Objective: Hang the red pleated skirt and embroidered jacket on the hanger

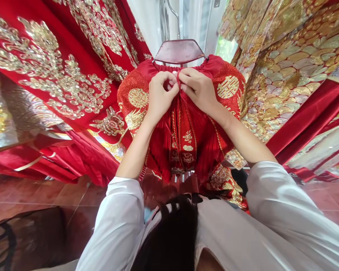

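1. At far left, a red gown with sparkling appliqué hangs near your work; its raised trim looks likely to snag a passing sleeve.
2. On the near side of it, the red garment with gold double-happiness embroidery hangs at center, directly in front of you. Its left medallion appears stiffer than the cloth around it, so that patch is best left unpinched.
3. Your left hand is closed to a narrow pinch, thumb and forefinger meeting on a thin red cord at the gathered top edge.
4. The cord looks soft, light and perhaps slippery; a fingertip grip close to the gathers should serve better than one on its dangling length. The pleated lower cloth seems supple and apt to swing, while the hanger above appears to bear the weight.
5. Your right hand meets the left, its fingers bunched narrowly at the same cord, the exact fingertip contact partly hidden.
6. At far right, a gold scale-patterned gown hangs beside your right forearm, its dense decoration suggesting a heavier, stiffer fabric.
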Action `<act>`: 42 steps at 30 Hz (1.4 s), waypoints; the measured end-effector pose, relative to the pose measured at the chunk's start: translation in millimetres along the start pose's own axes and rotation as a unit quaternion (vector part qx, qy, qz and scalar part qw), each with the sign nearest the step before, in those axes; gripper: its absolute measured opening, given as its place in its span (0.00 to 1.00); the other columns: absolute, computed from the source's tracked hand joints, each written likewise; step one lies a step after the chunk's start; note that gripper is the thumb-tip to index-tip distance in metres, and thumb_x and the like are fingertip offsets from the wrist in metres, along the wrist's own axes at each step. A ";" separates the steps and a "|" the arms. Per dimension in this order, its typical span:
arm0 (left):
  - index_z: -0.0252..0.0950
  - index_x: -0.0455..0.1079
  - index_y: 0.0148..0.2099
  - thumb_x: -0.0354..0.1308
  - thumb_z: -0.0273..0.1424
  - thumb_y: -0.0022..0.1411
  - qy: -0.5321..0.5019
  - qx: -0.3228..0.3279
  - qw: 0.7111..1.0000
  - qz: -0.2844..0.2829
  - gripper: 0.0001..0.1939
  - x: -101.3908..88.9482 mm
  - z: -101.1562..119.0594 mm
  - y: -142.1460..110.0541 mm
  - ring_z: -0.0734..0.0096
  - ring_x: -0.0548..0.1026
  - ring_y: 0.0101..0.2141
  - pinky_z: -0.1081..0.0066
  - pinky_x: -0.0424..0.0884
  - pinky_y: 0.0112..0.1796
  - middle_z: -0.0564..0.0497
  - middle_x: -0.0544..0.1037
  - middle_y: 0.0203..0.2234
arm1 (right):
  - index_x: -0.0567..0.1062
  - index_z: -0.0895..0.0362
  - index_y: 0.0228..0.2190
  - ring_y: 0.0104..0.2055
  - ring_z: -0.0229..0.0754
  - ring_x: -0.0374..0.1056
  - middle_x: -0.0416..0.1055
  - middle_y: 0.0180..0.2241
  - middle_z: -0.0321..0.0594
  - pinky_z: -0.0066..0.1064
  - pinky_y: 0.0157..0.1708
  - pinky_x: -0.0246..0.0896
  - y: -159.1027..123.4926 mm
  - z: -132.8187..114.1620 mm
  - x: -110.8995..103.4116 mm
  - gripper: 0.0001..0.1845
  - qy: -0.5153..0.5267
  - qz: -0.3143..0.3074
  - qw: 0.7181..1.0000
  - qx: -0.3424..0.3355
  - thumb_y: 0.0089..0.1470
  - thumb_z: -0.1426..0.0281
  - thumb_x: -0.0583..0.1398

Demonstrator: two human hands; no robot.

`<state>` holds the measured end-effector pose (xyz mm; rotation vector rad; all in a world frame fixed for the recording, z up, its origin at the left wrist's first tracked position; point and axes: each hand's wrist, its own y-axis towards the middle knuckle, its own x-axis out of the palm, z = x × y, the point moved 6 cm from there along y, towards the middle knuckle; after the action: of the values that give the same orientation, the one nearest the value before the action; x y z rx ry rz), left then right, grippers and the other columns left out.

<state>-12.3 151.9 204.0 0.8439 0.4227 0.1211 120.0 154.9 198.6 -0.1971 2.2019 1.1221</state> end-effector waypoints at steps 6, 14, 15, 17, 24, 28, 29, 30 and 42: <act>0.38 0.64 0.31 0.66 0.33 0.54 0.023 0.026 0.999 -0.014 0.11 -1.7 5.0 -2.9 0.57 0.67 0.46 0.59 0.68 0.46 0.46 0.66 0.36 | 0.72 0.52 0.32 0.49 0.46 0.62 0.68 0.39 0.42 0.37 0.46 0.60 4.5 5.1 4.4 0.08 -0.041 0.042 0.997 0.052 0.58 0.63 0.55; 0.40 0.63 0.30 0.66 0.34 0.53 0.090 0.041 0.995 -0.011 0.12 -30.2 -8.6 -7.9 0.52 0.67 0.47 0.54 0.67 0.49 0.45 0.68 0.36 | 0.65 0.56 0.27 0.41 0.47 0.65 0.65 0.33 0.44 0.40 0.44 0.63 -15.4 12.1 -33.3 0.06 -0.152 0.089 0.981 0.079 0.54 0.69 0.57; 0.40 0.63 0.30 0.65 0.33 0.53 0.084 0.038 0.996 -0.008 0.12 -30.9 -8.0 -8.1 0.53 0.68 0.46 0.55 0.68 0.48 0.46 0.68 0.35 | 0.64 0.56 0.27 0.40 0.46 0.66 0.65 0.33 0.44 0.39 0.42 0.64 -17.5 11.9 -35.0 0.06 -0.131 0.092 0.984 0.082 0.54 0.69 0.57; 0.39 0.63 0.30 0.64 0.33 0.55 0.054 0.024 0.998 -0.008 0.11 -28.7 -7.3 -7.0 0.58 0.71 0.41 0.58 0.70 0.43 0.47 0.68 0.31 | 0.63 0.56 0.28 0.35 0.42 0.67 0.66 0.32 0.42 0.35 0.35 0.65 -19.5 11.7 -31.7 0.07 -0.039 0.088 0.990 0.104 0.54 0.68 0.57; 0.37 0.62 0.28 0.61 0.34 0.58 -0.039 -0.037 0.998 -0.026 0.12 -25.6 -22.9 -2.5 0.69 0.72 0.29 0.70 0.68 0.30 0.54 0.63 0.20 | 0.65 0.55 0.28 0.24 0.34 0.62 0.64 0.22 0.33 0.25 0.24 0.57 -20.8 17.5 -20.1 0.12 0.212 0.090 0.956 0.184 0.49 0.65 0.64; 0.38 0.64 0.28 0.63 0.32 0.56 0.001 -0.003 1.000 -0.017 0.10 -45.9 -17.5 -4.3 0.66 0.71 0.31 0.66 0.69 0.36 0.54 0.64 0.19 | 0.68 0.57 0.26 0.29 0.37 0.64 0.66 0.24 0.36 0.29 0.30 0.59 -26.1 19.3 -44.6 0.09 0.098 0.082 0.982 0.138 0.44 0.71 0.65; 0.39 0.65 0.29 0.63 0.31 0.56 0.032 0.018 0.999 -0.014 0.09 -51.8 -12.2 -2.4 0.66 0.70 0.32 0.64 0.69 0.39 0.53 0.66 0.21 | 0.70 0.57 0.27 0.31 0.39 0.64 0.68 0.26 0.37 0.30 0.32 0.59 -28.4 18.0 -51.9 0.07 0.070 0.089 0.986 0.124 0.45 0.71 0.65; 0.39 0.67 0.32 0.63 0.30 0.56 0.073 0.047 0.996 -0.009 0.06 -57.6 -5.4 1.0 0.65 0.70 0.35 0.62 0.67 0.44 0.52 0.70 0.24 | 0.71 0.56 0.30 0.33 0.40 0.65 0.70 0.29 0.39 0.32 0.34 0.59 -30.9 15.8 -60.0 0.06 0.036 0.105 0.988 0.108 0.47 0.72 0.63; 0.34 0.48 0.19 0.55 0.32 0.67 0.162 -0.041 0.985 -0.045 0.26 -80.5 -48.3 48.2 0.77 0.44 0.23 0.73 0.52 0.28 0.56 0.47 0.19 | 0.65 0.56 0.18 0.25 0.33 0.54 0.59 0.19 0.34 0.29 0.32 0.48 -34.7 76.5 -114.0 0.18 -0.075 0.182 0.978 0.070 0.57 0.68 0.57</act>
<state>-102.4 195.9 237.0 0.7244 0.7557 0.1923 259.4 174.7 212.7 0.3553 2.2212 1.1231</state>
